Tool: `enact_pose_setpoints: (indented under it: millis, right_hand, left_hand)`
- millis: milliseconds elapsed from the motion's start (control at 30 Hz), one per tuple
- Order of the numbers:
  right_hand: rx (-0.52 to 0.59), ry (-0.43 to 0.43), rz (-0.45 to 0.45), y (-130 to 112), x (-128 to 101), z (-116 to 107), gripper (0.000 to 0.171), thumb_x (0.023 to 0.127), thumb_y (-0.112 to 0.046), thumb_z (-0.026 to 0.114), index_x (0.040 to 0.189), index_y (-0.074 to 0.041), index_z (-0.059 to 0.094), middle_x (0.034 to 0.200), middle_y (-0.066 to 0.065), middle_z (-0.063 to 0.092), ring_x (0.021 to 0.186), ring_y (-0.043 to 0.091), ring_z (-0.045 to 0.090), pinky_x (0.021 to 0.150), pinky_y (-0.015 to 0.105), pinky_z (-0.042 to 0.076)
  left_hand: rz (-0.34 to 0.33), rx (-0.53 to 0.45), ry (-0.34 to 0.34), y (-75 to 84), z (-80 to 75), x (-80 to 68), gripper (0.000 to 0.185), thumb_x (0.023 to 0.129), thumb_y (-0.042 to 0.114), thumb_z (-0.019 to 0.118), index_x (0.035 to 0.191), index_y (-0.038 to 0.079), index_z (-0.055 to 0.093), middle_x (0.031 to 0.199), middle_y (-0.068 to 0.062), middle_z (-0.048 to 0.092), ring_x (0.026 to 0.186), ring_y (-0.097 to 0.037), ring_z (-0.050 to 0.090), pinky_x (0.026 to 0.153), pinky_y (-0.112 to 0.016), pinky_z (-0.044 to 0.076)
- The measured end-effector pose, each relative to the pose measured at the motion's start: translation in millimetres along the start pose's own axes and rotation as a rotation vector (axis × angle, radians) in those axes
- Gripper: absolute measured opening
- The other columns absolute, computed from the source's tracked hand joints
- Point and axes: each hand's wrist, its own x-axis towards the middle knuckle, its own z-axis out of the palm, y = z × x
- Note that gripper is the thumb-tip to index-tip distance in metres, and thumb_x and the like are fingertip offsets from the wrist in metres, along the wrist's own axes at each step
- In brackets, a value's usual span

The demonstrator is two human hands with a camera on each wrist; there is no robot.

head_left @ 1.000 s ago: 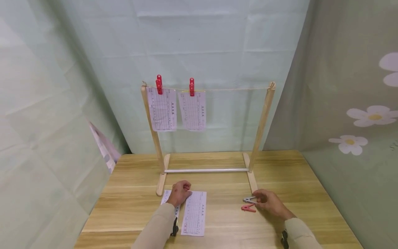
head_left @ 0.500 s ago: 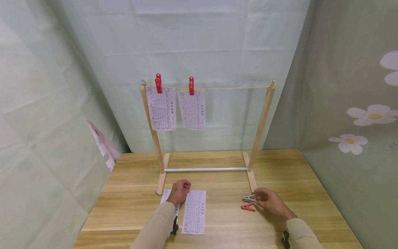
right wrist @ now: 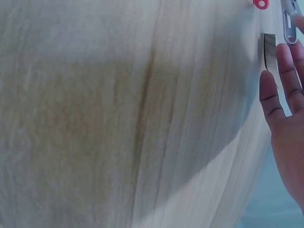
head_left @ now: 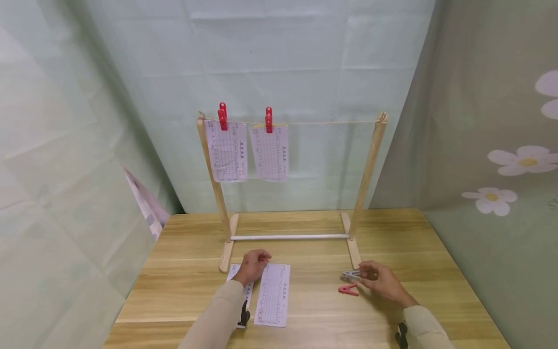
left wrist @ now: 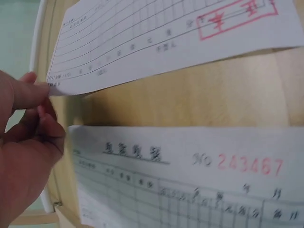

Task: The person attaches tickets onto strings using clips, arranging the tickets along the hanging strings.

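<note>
My left hand (head_left: 253,265) pinches the corner of a printed receipt slip (head_left: 272,295) between thumb and fingers. That corner is raised off the wood in the left wrist view, where a red stamp box shows on the slip (left wrist: 171,42). A second receipt slip (left wrist: 190,175) with a red number lies beside it, partly under my left arm in the head view. On the right, my right hand (head_left: 382,281) holds a grey clothespin (head_left: 350,276) by its handle end, tilted up from the table. Close by lies a red clothespin (head_left: 348,290), which my fingers do not touch.
A wooden stand (head_left: 366,179) with a string (head_left: 331,122) across its top stands behind my hands. Two receipt slips (head_left: 226,152) hang at the string's left, each under a red clip (head_left: 269,120). A white bar (head_left: 289,237) joins the stand's feet on the table (head_left: 174,281).
The grey clothespin has turned and tilted in my right hand, showing more of its flat side. My left hand and the slip it pinches have shifted slightly to the right.
</note>
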Motion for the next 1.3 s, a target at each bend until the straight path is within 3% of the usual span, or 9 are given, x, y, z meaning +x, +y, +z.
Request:
enact_pose_setpoints:
  millis: [233, 500, 600, 867, 1033, 1300]
  right_hand:
    - [-0.011, 0.014, 0.013, -6, 0, -2, 0.037, 0.083, 0.004, 0.075, 0.117, 0.008, 0.061, 0.105, 0.015, 0.068, 0.092, 0.021, 0.065, 0.077, 0.025, 0.053]
    - [0.033, 0.059, -0.109, -21, 6, -10, 0.037, 0.085, 0.007, 0.073, 0.118, 0.012, 0.059, 0.107, 0.02, 0.067, 0.095, 0.027, 0.067, 0.08, 0.029, 0.055]
    - [0.044, 0.058, -0.138, -26, 7, -11, 0.037, 0.085, 0.007, 0.071, 0.12, 0.012, 0.058, 0.108, 0.02, 0.066, 0.095, 0.024, 0.066, 0.08, 0.028, 0.054]
    - [0.012, 0.119, -0.177, -39, 12, -11, 0.032, 0.09, 0.005, 0.068, 0.12, 0.011, 0.059, 0.106, 0.016, 0.067, 0.093, 0.015, 0.063, 0.079, 0.025, 0.053]
    - [0.028, 0.139, -0.171, -47, 17, -14, 0.031, 0.093, 0.003, 0.066, 0.122, 0.009, 0.058, 0.108, 0.018, 0.066, 0.094, 0.015, 0.062, 0.08, 0.024, 0.053]
    - [0.126, 0.177, -0.246, -62, 26, -22, 0.032, 0.089, 0.01, 0.067, 0.119, 0.013, 0.057, 0.108, 0.024, 0.065, 0.094, 0.011, 0.062, 0.08, 0.02, 0.052]
  left_hand:
    - [0.046, -0.038, -0.08, 8.1, -13.4, 0.6, 0.013, 0.089, -0.011, 0.062, 0.097, -0.004, 0.07, 0.087, -0.007, 0.068, 0.08, -0.018, 0.06, 0.072, -0.031, 0.051]
    - [0.051, -0.293, -0.084, 21.1, -22.3, 8.4, 0.018, 0.087, -0.013, 0.068, 0.104, -0.017, 0.063, 0.095, -0.022, 0.069, 0.09, -0.032, 0.069, 0.076, -0.029, 0.057]
    - [0.051, -0.362, -0.1, 27.2, -24.3, 11.1, 0.02, 0.087, -0.012, 0.069, 0.105, -0.017, 0.063, 0.096, -0.022, 0.07, 0.09, -0.029, 0.07, 0.076, -0.026, 0.057]
    - [0.083, -0.335, -0.11, 47.4, -34.8, 13.7, 0.012, 0.089, -0.003, 0.072, 0.1, -0.008, 0.069, 0.091, -0.016, 0.072, 0.082, -0.016, 0.067, 0.071, -0.023, 0.055]
    - [0.087, -0.308, -0.105, 59.0, -42.7, 16.5, 0.013, 0.089, -0.002, 0.072, 0.1, -0.009, 0.069, 0.091, -0.014, 0.071, 0.082, -0.017, 0.067, 0.072, -0.024, 0.055]
    - [0.047, -0.316, -0.048, 78.2, -53.0, 20.5, 0.014, 0.09, 0.005, 0.074, 0.101, -0.003, 0.071, 0.095, -0.011, 0.073, 0.088, -0.021, 0.07, 0.077, -0.028, 0.057]
